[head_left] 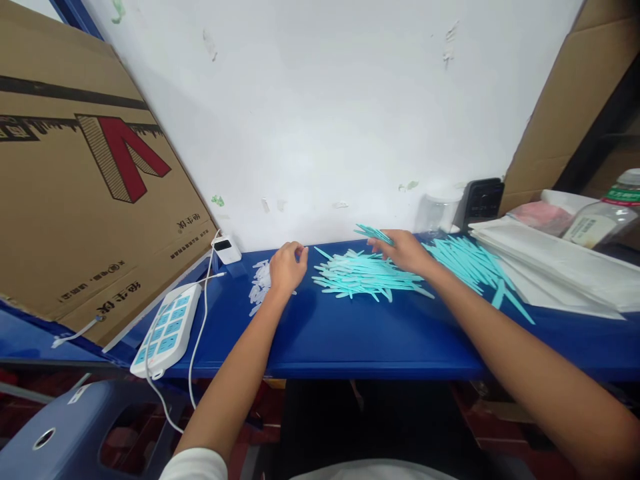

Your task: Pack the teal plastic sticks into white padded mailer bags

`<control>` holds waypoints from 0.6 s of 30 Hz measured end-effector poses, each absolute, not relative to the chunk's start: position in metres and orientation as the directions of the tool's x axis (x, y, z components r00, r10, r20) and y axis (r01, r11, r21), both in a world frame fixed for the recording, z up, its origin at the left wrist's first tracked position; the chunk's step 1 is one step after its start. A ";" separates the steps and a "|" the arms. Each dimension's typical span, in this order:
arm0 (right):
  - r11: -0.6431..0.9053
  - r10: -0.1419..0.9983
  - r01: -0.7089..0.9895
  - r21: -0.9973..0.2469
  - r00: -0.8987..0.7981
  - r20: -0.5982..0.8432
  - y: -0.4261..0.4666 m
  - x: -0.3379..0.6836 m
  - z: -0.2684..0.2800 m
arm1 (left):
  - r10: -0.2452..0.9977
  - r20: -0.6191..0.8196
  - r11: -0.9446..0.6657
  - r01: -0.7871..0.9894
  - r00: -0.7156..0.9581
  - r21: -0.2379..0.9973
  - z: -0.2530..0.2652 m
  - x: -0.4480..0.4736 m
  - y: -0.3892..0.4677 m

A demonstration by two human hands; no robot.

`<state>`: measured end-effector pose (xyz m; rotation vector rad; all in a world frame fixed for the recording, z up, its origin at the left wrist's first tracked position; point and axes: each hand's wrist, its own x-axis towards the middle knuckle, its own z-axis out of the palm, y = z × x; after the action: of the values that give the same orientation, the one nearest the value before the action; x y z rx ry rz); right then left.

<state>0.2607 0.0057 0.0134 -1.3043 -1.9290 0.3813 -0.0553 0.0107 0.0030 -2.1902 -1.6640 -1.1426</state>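
Note:
My right hand (400,248) is closed around a small bunch of thin turquoise plastic sticks (371,231), whose tips point left. It hovers above the back right of a loose pile of the same kind of sticks (365,275). Beside a heap of small translucent plastic pieces (259,287) is my left hand (289,268), its fingers curled together. What those fingers hold, if anything, is hidden. Under and behind my right forearm lies a second turquoise stick pile (465,263).
The blue table (320,340) meets a white wall (320,120). At left are a cardboard box (95,220), a power strip (167,330) with cables and a small white device (227,249). White sheets (550,267), a dark phone-like device (483,200), a clear jar (439,212) and a bottle (603,217) stand right.

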 end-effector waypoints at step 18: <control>0.455 0.889 0.626 -0.633 -0.279 0.363 -0.003 0.251 0.012 | 0.951 -0.056 -0.251 0.865 0.304 0.435 0.006 -0.128 0.029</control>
<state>0.2510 -0.0026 0.0122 -1.2612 -2.0123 0.4849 -0.1284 0.0288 0.0057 -2.8252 -2.0914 -0.3967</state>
